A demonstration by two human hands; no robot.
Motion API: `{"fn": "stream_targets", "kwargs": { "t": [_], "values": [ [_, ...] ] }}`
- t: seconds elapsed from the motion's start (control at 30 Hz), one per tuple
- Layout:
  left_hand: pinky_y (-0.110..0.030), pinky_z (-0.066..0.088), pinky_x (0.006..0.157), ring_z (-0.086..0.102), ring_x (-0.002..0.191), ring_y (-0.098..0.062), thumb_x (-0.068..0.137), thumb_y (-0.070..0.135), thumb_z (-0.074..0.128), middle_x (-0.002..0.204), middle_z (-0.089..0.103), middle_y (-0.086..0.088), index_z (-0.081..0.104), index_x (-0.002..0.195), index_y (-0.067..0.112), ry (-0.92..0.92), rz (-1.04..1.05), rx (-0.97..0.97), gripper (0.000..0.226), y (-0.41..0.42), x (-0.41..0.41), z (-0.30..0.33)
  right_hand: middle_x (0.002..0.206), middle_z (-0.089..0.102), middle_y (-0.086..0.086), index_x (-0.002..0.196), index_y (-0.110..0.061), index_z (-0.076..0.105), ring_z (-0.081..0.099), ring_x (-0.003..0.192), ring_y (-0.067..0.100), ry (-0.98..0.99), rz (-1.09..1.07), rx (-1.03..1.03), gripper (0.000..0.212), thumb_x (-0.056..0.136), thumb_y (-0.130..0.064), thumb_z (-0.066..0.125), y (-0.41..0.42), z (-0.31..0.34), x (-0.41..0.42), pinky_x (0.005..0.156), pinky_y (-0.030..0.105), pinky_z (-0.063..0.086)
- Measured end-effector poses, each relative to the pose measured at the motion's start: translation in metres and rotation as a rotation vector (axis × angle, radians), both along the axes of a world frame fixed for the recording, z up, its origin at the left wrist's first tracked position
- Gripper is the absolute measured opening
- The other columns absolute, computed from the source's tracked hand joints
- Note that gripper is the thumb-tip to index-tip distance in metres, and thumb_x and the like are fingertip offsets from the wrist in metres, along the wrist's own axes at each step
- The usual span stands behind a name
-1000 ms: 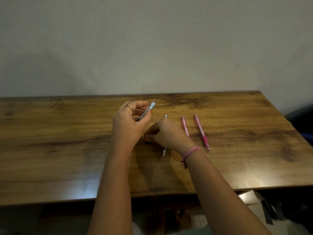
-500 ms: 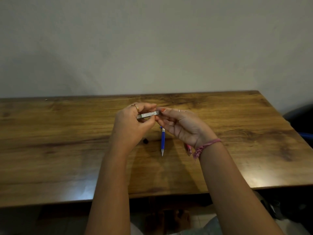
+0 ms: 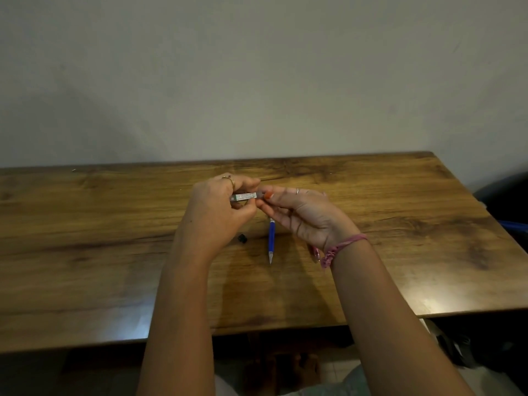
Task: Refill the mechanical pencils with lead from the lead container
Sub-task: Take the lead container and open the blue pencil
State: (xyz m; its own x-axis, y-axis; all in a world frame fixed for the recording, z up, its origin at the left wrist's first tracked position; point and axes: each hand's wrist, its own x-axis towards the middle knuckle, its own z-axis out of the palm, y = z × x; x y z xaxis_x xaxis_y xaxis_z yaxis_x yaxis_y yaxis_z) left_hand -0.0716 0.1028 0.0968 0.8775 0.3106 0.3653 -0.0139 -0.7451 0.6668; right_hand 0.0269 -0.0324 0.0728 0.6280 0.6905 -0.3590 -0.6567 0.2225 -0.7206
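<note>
Grey lead container (image 3: pixel 246 196) held level above table (image 3: pixel 85 252) middle, left hand (image 3: pixel 214 212) pinching it. Right hand (image 3: pixel 303 215) fingertips pinch its orange end. Blue pencil (image 3: pixel 271 238) lies beneath. Best: keep container steady, open cap gently, avoid spilling lead.

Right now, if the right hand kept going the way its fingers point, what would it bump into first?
The right hand points leftward at the lead container, whose end its fingertips already seem to touch. Just beyond is the left hand gripping that container. Depth is hard to judge from one view.
</note>
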Motion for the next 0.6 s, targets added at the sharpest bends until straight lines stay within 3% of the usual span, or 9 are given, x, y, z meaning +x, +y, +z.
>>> {"fn": "stream_targets", "kwargs": {
  "t": [0.17,0.4,0.47,0.6],
  "values": [
    [-0.025,0.052,0.082,0.062,0.091,-0.01,0.082,0.011,0.07,0.103,0.068,0.002,0.07,0.111,0.015,-0.003,-0.003,0.043,0.029,-0.0023,-0.0017,0.0055,0.093,0.073,0.019,0.105,0.008,0.066,0.073,0.082,0.021,0.006,0.01,0.003,0.019,0.089,0.01,0.055,0.0004,0.0006,-0.0008,0.072,0.024,0.06],
    [-0.038,0.052,0.087,0.061,0.095,-0.014,0.083,0.011,0.07,0.1,0.065,0.005,0.069,0.112,0.016,0.011,-0.013,0.063,0.029,-0.0023,-0.003,0.0064,0.091,0.074,0.018,0.107,0.009,0.064,0.074,0.08,0.02,-0.013,-0.006,-0.013,0.02,0.089,0.01,0.056,0.0006,0.0012,-0.0017,0.068,0.023,0.059],
    [-0.036,0.052,0.088,0.06,0.096,-0.013,0.083,0.011,0.069,0.1,0.065,0.007,0.069,0.112,0.017,0.026,-0.007,0.066,0.03,-0.002,-0.003,0.006,0.088,0.074,0.016,0.104,0.007,0.066,0.073,0.079,0.019,-0.061,-0.018,-0.033,0.018,0.089,0.009,0.056,0.0016,0.001,-0.0023,0.068,0.022,0.059],
    [-0.009,0.046,0.072,0.058,0.082,0.002,0.084,0.013,0.069,0.091,0.061,0.015,0.069,0.114,0.021,0.085,0.019,0.045,0.03,-0.0002,-0.001,0.0028,0.082,0.075,0.01,0.101,-0.001,0.068,0.073,0.074,0.014,-0.228,-0.097,-0.134,0.016,0.091,0.006,0.057,0.0062,0.001,-0.0034,0.063,0.019,0.057]
  ]
}}
